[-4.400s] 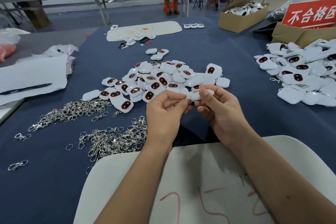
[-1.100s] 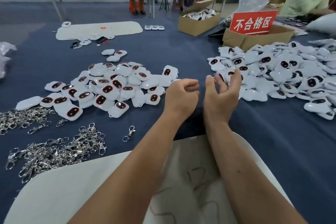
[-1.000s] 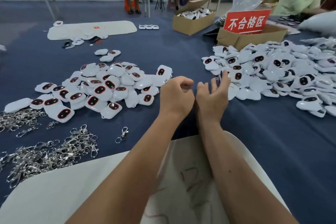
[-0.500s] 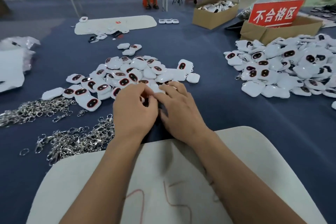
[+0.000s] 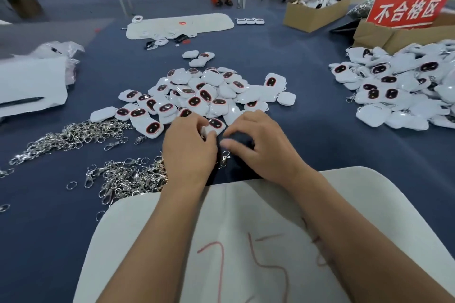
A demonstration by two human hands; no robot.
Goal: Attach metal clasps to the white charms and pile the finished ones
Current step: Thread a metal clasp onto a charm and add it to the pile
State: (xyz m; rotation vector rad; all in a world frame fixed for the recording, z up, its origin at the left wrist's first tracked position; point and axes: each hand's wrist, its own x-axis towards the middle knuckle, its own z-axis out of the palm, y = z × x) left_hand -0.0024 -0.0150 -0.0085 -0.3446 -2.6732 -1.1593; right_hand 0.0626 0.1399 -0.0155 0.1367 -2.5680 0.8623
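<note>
Near the front edge of the blue tabletop (image 5: 307, 155), both hands worked close together at the near fringe of the middle heap of unfinished white charms (image 5: 206, 91). The left hand (image 5: 187, 150) had its fingers curled round one charm (image 5: 214, 126), a white shell with a dark red-rimmed oval on its face, gripping it at its near end. The right hand (image 5: 261, 147) hovered just beside it with fingers bent and spread, the thumb reaching down toward a single metal clasp (image 5: 224, 158) lying on the cloth between the two hands; it seemed to hold nothing yet, though its fingertips were blurred. Loose clasps lay in a tangled heap (image 5: 128, 177) to the left, and the finished pile (image 5: 403, 91) sat well apart on the right, beside a cardboard box with a red sign (image 5: 408, 8). The charm looked light, hard and glossy, so probably a little slippery; taking it by its edges near the attachment end would steady it. The clasp looked small, stiff and prone to snagging its neighbours, so pinching it by the body and leaving the ring free would likely serve best.
</note>
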